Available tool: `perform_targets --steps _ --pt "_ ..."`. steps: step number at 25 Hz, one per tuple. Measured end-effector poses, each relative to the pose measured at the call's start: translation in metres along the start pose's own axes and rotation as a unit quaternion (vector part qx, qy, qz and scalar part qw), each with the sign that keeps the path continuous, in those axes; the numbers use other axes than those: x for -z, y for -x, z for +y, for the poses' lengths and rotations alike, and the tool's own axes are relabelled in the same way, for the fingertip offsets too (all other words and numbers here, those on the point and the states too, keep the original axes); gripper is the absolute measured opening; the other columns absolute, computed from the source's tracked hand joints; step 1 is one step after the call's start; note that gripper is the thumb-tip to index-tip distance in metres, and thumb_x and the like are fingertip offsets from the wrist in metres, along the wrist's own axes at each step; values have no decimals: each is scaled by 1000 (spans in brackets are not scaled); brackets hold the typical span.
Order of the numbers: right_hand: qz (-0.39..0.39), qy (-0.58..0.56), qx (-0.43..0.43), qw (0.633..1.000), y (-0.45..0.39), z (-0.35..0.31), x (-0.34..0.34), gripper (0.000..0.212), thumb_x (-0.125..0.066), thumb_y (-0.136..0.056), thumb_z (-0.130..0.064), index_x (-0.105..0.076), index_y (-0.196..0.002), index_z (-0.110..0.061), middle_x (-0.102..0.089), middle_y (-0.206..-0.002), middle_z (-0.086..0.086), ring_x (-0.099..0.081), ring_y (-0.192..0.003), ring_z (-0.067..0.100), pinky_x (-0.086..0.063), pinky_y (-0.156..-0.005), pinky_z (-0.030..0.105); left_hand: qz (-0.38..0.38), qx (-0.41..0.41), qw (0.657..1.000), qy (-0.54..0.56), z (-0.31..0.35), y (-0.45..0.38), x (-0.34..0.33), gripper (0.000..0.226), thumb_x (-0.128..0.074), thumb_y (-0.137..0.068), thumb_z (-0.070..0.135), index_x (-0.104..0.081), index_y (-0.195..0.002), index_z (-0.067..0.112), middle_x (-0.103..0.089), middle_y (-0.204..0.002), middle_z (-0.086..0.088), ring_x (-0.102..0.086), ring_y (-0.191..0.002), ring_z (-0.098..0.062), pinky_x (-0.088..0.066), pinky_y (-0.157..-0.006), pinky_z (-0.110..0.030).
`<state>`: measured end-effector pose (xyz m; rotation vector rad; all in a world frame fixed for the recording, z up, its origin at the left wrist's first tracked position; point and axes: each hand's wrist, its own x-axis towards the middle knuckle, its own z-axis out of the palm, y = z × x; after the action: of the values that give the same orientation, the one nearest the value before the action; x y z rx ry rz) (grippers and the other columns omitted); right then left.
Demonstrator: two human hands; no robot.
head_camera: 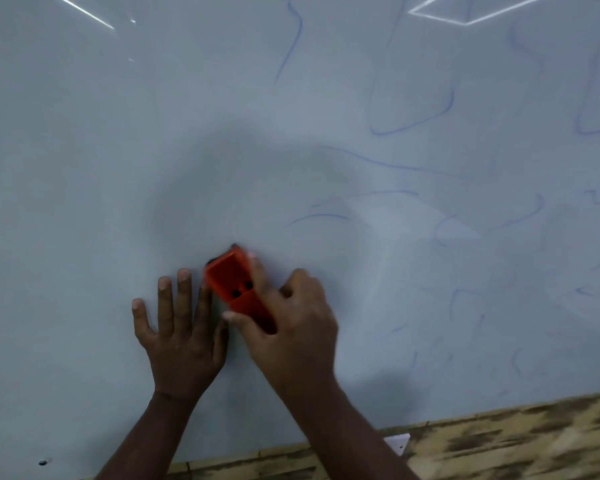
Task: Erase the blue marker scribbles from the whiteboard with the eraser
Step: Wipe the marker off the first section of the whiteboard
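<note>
The whiteboard (118, 150) fills nearly the whole view. Faint blue marker scribbles (413, 123) cover its right half and top middle; the left half looks wiped. My right hand (291, 327) grips an orange eraser (236, 282) by its sides, with the eraser's dark pad pressed against the board. My left hand (177, 327) lies flat on the board just left of the eraser, fingers spread and straight, the index finger touching the eraser's left edge.
A worn wooden surface (499, 441) runs along the board's lower right edge. A white corner bracket (397, 441) sits at the board's bottom edge. A small dark hole (43, 462) marks the board's lower left. Ceiling lights reflect at the top.
</note>
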<state>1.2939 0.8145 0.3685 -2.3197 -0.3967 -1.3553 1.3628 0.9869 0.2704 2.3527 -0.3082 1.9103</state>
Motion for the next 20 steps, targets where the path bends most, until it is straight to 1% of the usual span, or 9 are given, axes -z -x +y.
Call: perform_targets --steps 2,4,7,10,12,14,16,17,20 --pt "-14 12 35 999 -9 -12 -4 79 -69 -86 -68 -46 -154 -35 -49 -93 -1 -46 -80 15 -51 -59 34 -9 -9 1000 -10 -1 0 1 72 -35 -109 43 -12 -170 12 -4 -178 -12 -5 -165 -31 -2 -129 -63" --pt "14 12 17 1000 -24 -3 6 79 -67 -85 -71 -46 -154 -38 -49 -93 -2 -48 -80 16 -50 -59 34 -20 -9 1000 -8 0 -2 7 74 -41 -107 40 -14 -170 13 -5 -178 -11 -6 -165 -30 -4 -129 -62" --pt "86 9 -98 991 -28 49 35 77 -65 -80 -76 -55 -147 -40 -47 -88 -6 -53 -75 13 -45 -61 27 -24 1 1000 14 2 -8 23 66 -48 -106 35 -30 -165 12 -18 -176 -12 -16 -163 -30 -13 -128 -59" --pt "148 -148 -240 948 -20 98 64 80 -70 -77 -77 -62 -143 -32 -55 -87 -2 -59 -73 11 -53 -71 24 -21 40 999 30 1 -19 41 52 -48 -107 30 -52 -153 7 -33 -167 -18 -31 -155 -37 -24 -120 -57" --pt "168 -198 -278 925 -26 108 72 80 -75 -80 -69 -57 -148 -30 -58 -91 3 -62 -81 14 -52 -75 16 -14 77 996 32 -4 -36 50 51 -46 -108 31 -54 -152 6 -34 -166 -21 -32 -154 -40 -24 -118 -57" --pt "193 -206 -290 914 -42 101 69 79 -76 -82 -65 -54 -150 -30 -57 -91 3 -59 -79 12 -55 -77 24 1 76 997 26 -11 -63 56 53 -45 -110 33 -50 -155 6 -33 -167 -21 -28 -157 -39 -22 -119 -57" --pt "199 -193 -272 921 -55 78 58 80 -73 -81 -67 -56 -149 -29 -54 -88 2 -57 -74 14 -57 -74 38 26 67 997 28 -15 -96 58 54 -47 -110 33 -47 -157 6 -32 -168 -21 -20 -161 -35 -18 -122 -55" --pt "178 -168 -236 941 -57 64 50 81 -71 -80 -68 -57 -149 -29 -51 -88 0 -56 -73 16 -56 -72 38 40 66 997 32 -16 -112 59 55 -47 -110 33 -46 -158 6 -31 -169 -21 -17 -162 -32 -16 -123 -55" --pt "68 -64 -74 993 -42 19 22 82 -67 -79 -74 -51 -151 -38 -43 -93 -7 -51 -79 15 -50 -68 27 58 66 995 39 -19 -147 56 58 -45 -111 33 -38 -162 5 -22 -173 -20 -10 -164 -31 -10 -126 -55"
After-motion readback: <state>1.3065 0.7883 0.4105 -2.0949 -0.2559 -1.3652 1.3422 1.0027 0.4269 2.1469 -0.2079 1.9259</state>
